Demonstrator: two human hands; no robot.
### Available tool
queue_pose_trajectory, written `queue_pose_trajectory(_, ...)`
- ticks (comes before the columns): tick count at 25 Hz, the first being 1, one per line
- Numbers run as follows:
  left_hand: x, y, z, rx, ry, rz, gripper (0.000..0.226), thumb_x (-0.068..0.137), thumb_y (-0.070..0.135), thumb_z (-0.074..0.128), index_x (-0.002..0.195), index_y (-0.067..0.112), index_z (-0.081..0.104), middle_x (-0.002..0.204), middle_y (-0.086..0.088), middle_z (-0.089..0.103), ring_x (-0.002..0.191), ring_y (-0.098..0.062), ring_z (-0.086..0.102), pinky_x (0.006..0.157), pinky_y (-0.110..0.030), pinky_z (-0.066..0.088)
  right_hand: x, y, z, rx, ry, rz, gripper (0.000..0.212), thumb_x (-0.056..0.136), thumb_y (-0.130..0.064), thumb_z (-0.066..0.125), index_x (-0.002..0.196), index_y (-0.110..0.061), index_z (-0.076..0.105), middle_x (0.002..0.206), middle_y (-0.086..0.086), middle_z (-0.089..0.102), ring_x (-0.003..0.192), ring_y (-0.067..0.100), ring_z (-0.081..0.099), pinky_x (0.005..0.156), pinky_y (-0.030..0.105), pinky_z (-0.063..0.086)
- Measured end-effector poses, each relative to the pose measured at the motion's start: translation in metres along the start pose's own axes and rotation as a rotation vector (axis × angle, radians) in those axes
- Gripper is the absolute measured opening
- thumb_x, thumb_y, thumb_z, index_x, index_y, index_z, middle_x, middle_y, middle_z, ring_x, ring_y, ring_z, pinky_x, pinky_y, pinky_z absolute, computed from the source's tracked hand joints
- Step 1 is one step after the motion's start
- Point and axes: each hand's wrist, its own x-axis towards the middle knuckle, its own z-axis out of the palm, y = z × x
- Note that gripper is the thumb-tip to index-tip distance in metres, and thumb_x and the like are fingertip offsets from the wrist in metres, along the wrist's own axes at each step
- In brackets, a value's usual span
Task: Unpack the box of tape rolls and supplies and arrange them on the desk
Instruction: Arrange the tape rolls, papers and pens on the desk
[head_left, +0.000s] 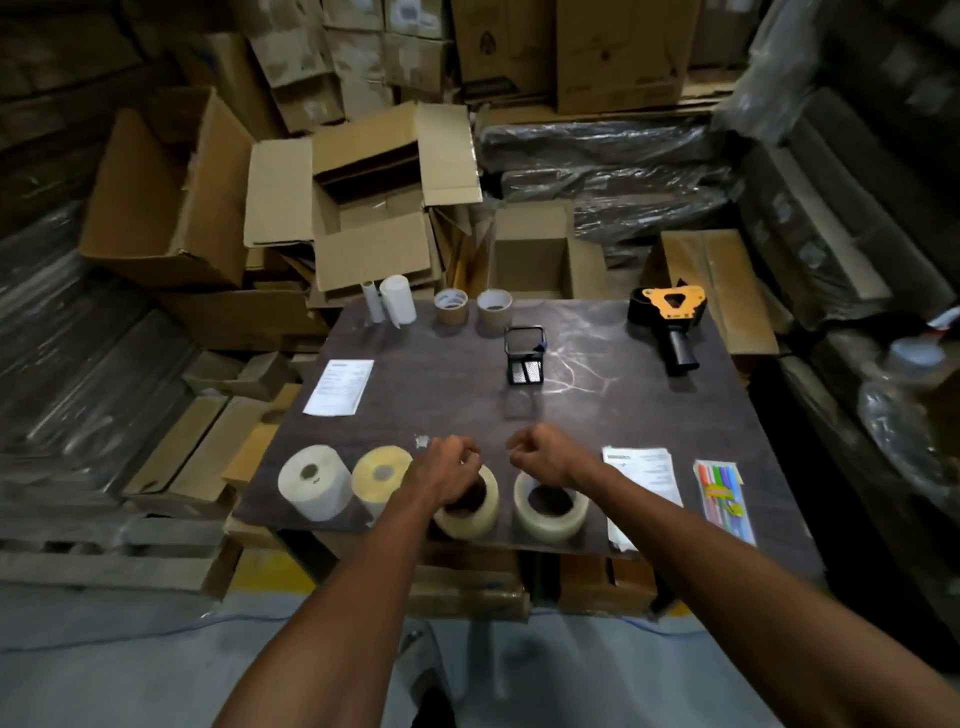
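left hand (451, 464) curled loosely, empty, over clear roll (470, 506) at desk (649, 415) near edge | right hand (545, 453) fisted, empty, above second roll (551, 505) | fingertips blurred, contact with rolls unclear

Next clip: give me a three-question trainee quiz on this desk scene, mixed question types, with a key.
1. How many tape rolls stand in the near row along the desk edge?
2. True or false: the tape gun lies at the desk's far right corner.
3. What lies nearest the marker pack? A) mesh holder B) paper stack C) white tubes

Key
1. Four: white roll, yellow roll, two clear rolls, with the left hand and right hand closed above them.
2. True.
3. B.
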Motion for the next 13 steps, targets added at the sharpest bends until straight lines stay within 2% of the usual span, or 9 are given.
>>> queue_pose_trajectory(4, 0.080, -0.053, -0.027, -0.049, -0.027, -0.001, 0.055, 0.072, 0.055, 0.039, 0.109, 0.030, 0.070, 0.112, -0.007, 0.071, 0.106, -0.029, 0.066, 0.092, -0.039, 0.054, 0.069, -0.030, 0.010, 0.019, 0.079, 0.066, 0.026, 0.084, -0.015, 0.061, 0.108, -0.011, 0.072, 0.099, 0.007, 0.075, 0.096, 0.019, 0.069, 0.087, 0.027, 0.051)
queue_pose_trajectory(7, 0.124, -0.083, -0.064, -0.075, -0.035, -0.013, 0.045, 0.081, 0.048, 0.047, 0.114, 0.027, 0.070, 0.117, -0.008, 0.069, 0.111, -0.029, 0.064, 0.096, -0.036, 0.051, 0.119, -0.058, 0.019, 0.038, 0.121, 0.124, 0.028, 0.084, -0.017, 0.062, 0.110, -0.013, 0.072, 0.100, 0.004, 0.075, 0.097, 0.015, 0.068, 0.088, 0.026, 0.051)
queue_pose_trajectory(9, 0.150, -0.106, -0.087, -0.089, -0.032, 0.002, 0.034, 0.090, 0.036, 0.055, 0.117, 0.022, 0.070, 0.120, -0.009, 0.068, 0.114, -0.029, 0.062, 0.098, -0.034, 0.049, 0.150, -0.075, 0.026, 0.065, 0.133, 0.167, 0.029, 0.083, -0.018, 0.063, 0.111, -0.014, 0.071, 0.100, 0.003, 0.074, 0.095, 0.015, 0.068, 0.087, 0.025, 0.051)
queue_pose_trajectory(13, 0.201, -0.147, -0.119, -0.124, -0.031, 0.022, 0.030, 0.093, 0.028, 0.057, 0.119, 0.017, 0.069, 0.120, -0.007, 0.069, 0.113, -0.028, 0.062, 0.097, -0.033, 0.047, 0.202, -0.106, 0.037, 0.117, 0.143, 0.222, 0.030, 0.084, -0.020, 0.063, 0.113, -0.017, 0.068, 0.102, 0.001, 0.072, 0.093, 0.014, 0.066, 0.085, 0.030, 0.055)
